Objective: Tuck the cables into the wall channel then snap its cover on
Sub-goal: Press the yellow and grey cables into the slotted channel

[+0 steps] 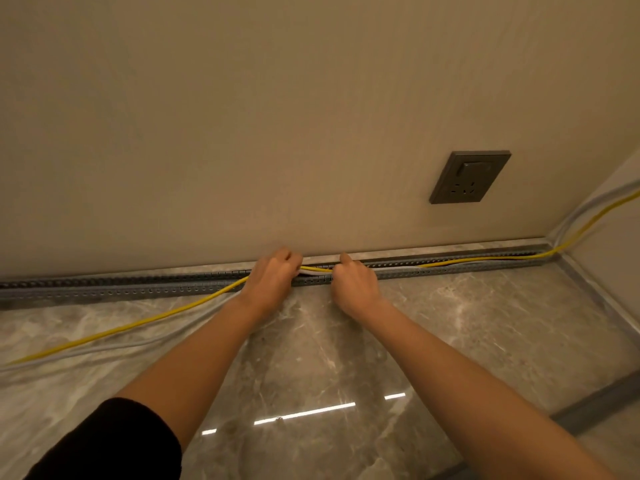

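Note:
A grey slotted channel (121, 287) runs along the foot of the wall, open on top. A yellow cable (138, 323) and a grey cable (114, 348) lie loose on the floor at the left and rise to the channel at its middle. To the right of my hands both cables sit inside the channel and climb the corner. My left hand (272, 277) and my right hand (355, 280) are side by side at the channel, fingers curled round the cables, a short yellow stretch showing between them. No cover is visible.
A dark wall socket (469, 178) sits on the beige wall above the channel's right part. The glossy marble floor (311, 358) reflects ceiling lights. A side wall meets the corner at the right, with a grey strip (595, 407) along the floor.

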The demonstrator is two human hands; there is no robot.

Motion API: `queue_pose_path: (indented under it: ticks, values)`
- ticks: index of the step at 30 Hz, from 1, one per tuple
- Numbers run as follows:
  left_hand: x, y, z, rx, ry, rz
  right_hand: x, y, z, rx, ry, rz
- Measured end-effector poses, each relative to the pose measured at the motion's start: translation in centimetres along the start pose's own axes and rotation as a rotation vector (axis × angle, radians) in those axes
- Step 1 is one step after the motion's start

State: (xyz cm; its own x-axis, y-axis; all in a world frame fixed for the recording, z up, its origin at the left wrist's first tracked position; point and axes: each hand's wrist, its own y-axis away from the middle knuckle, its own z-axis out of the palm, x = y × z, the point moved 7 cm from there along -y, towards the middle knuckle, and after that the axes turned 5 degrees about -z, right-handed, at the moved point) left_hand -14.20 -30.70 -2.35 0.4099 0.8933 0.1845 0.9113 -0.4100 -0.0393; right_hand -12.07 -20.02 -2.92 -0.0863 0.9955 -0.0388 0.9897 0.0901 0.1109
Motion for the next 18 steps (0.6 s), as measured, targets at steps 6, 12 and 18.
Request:
queue_pose_path:
  ticks: [6, 12, 18]
  values:
    - [0.5, -0.8, 0.1, -0.075, -0.146, -0.021, -0.4, 0.3, 1.0, -0.067, -0.043, 0.061]
    - [0.7, -0.8, 0.9, -0.156, -0.203, 0.002, 0.0, 0.4, 1.1, -0.068, -0.073, 0.061]
    - [-0.6, -0.3, 0.8, -0.21, -0.072, -0.12, -0.4, 0.0, 0.9, -0.132, -0.063, 0.066]
